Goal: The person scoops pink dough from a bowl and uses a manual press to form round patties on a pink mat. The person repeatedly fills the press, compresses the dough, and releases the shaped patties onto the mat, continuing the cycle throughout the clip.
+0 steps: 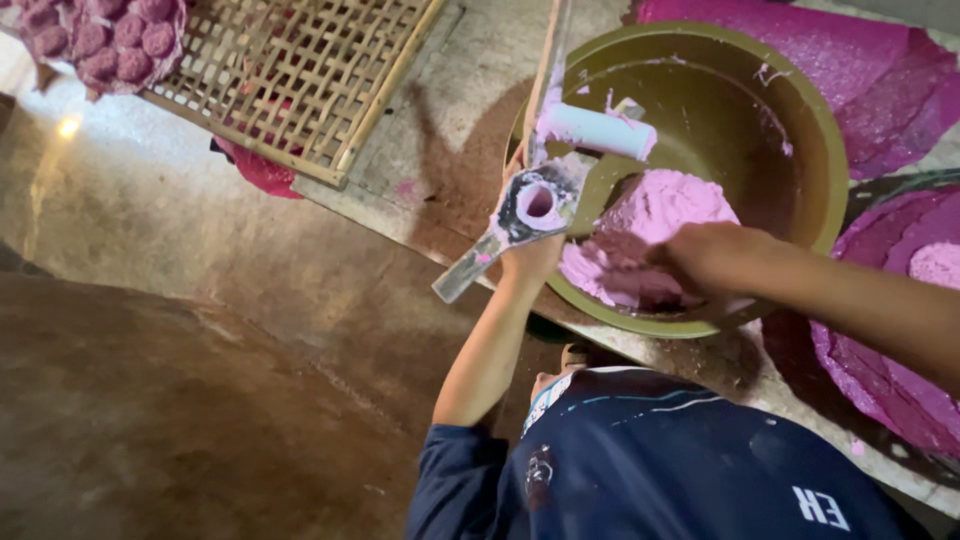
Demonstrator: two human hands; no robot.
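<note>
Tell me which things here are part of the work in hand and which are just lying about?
In use:
left hand
hollow metal mould tool smeared pink
right hand
soft pink paste
round olive-green basin

Lying about:
woven bamboo rack
pile of pink balls
pink sheets

The fingers of the right hand (712, 262) are sunk in the pink paste (660, 215) inside the olive basin (800, 110), so their grip cannot be told, and the right forearm runs out past the right edge. The left hand (530, 255) is mostly covered by the paste-smeared moulding tool (535, 205) it holds up, whose long handle is cut off by the top edge and whose far parts are blurred. The tray of pink balls (105, 40) and the bamboo lattice (300, 70) are cropped at the top, the pink sheets (880, 70) at the right, and the surface (440, 170) is half lost in shadow.
</note>
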